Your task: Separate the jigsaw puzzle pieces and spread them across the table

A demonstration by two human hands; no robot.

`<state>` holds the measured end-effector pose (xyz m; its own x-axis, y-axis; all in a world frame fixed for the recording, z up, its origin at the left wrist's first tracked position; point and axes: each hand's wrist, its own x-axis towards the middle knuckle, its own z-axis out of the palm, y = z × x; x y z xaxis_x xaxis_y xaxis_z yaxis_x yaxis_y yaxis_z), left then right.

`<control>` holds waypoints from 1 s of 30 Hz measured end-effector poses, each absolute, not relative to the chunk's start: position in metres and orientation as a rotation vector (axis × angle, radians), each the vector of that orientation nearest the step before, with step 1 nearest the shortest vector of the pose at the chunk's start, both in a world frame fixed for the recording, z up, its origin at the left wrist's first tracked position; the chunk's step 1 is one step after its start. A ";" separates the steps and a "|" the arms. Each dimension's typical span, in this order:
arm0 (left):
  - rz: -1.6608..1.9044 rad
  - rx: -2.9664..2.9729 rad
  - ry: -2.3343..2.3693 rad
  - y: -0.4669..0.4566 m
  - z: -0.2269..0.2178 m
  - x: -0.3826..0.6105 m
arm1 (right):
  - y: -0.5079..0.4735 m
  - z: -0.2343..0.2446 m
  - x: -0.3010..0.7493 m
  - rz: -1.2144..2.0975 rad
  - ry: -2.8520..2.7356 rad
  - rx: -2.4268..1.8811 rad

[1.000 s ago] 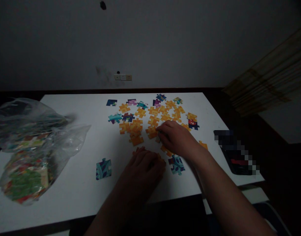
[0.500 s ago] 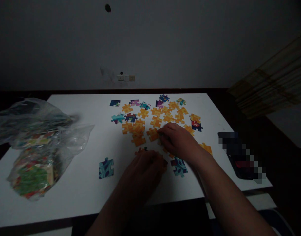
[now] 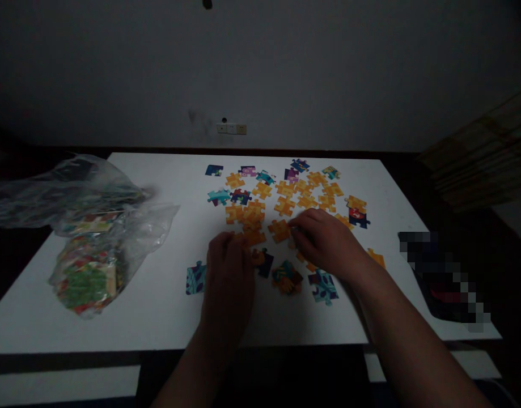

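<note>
Jigsaw pieces are scattered over the white table (image 3: pixel 153 300), many with orange backs up. My right hand (image 3: pixel 326 241) is closed, thumb and forefinger pinched at the right edge of an orange puzzle piece (image 3: pixel 279 230). My left hand (image 3: pixel 229 280) reaches down with curled fingers at the front of a heap of orange puzzle pieces (image 3: pixel 249 212); its fingertips are partly hidden against them. Just right of it lies a dark blue and orange piece (image 3: pixel 264 262). A teal and orange piece (image 3: pixel 287 277) is between my hands, and a leaf-patterned piece (image 3: pixel 323 286) sits below my right wrist.
Clear plastic bags (image 3: pixel 90 277) with colourful pieces inside stand at the left. A blurred-out dark object (image 3: pixel 439 283) lies near the right edge. Picture-side-up pieces (image 3: pixel 300 165) line the back, with a wall socket (image 3: pixel 231 129) beyond.
My left hand has moved left and away from me, uncovering the teal and orange piece and the dark blue one. My right hand stays by the same orange piece. The whole view has shifted slightly.
</note>
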<state>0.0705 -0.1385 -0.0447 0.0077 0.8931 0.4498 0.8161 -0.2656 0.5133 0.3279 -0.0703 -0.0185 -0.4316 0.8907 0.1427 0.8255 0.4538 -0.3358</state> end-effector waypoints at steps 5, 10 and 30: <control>1.130 2.113 1.764 -0.137 -0.049 0.066 | -0.070 -0.018 0.328 0.326 -2.409 -1.443; 1.184 2.061 1.704 -0.136 -0.050 0.061 | -0.071 -0.018 0.327 0.357 -2.386 -1.435; 1.248 1.953 1.725 -0.138 -0.047 0.064 | -0.071 -0.019 0.327 0.358 -2.403 -1.430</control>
